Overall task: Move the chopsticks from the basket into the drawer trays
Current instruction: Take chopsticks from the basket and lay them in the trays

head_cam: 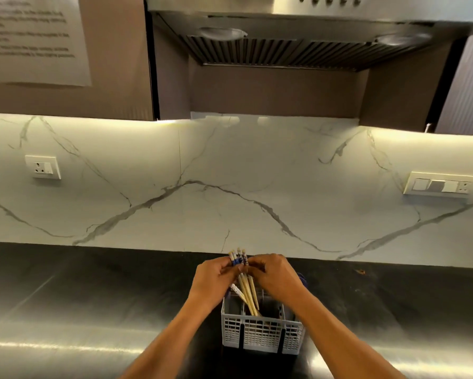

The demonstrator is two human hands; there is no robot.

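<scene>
A grey slotted cutlery basket (261, 336) stands on the dark countertop near the front edge. Several pale wooden chopsticks (247, 292) with blue patterned tops rise out of it, leaning toward the back. My left hand (212, 279) and my right hand (275, 274) meet above the basket, both closed around the bundle just under its tops. The lower tips are still inside the basket. One more chopstick (237, 291) leans at the basket's left side, partly behind my left hand. No drawer or tray is in view.
The dark glossy countertop (93, 310) runs left and right in front of a white marble backsplash (230, 187). A range hood (306, 42) hangs overhead. Wall sockets sit at the left (42, 166) and right (441, 184). A printed sheet (36, 39) hangs on the upper left cabinet.
</scene>
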